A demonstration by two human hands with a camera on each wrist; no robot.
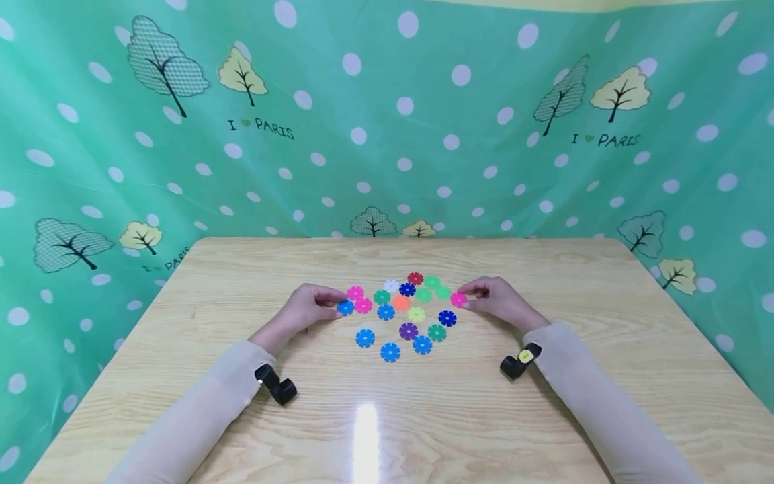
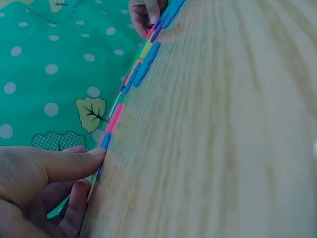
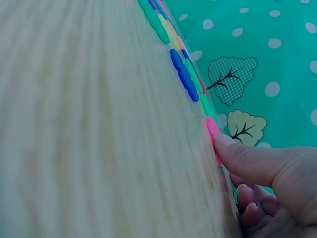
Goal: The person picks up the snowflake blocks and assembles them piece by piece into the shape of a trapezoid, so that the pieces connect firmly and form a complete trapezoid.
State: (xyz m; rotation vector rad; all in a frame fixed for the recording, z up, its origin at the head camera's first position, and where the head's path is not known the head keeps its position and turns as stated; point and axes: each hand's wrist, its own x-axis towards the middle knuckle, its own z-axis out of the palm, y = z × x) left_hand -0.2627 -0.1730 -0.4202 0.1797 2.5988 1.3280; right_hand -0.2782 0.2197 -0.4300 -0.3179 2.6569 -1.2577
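Flat, notched plastic discs in many colours lie loosely grouped on the wooden table. At the group's left edge, my left hand (image 1: 310, 306) pinches a blue disc (image 1: 345, 308) by its outer side. The left wrist view shows the thumb (image 2: 94, 157) on that disc's edge. Two pink discs (image 1: 363, 305) are right beside it. On the opposite side, my right hand (image 1: 491, 298) grips a pink disc (image 1: 458, 300) between thumb and fingers. Close to this one are a light green disc (image 1: 443, 292) and a dark blue disc (image 1: 447, 318).
Between the hands lie an orange disc (image 1: 401, 302), a purple disc (image 1: 408, 331), a red disc (image 1: 415, 277) and several others. Nearer the front is a blue disc (image 1: 390, 351). Behind the table (image 1: 242, 262) hangs a green dotted cloth (image 1: 405, 134).
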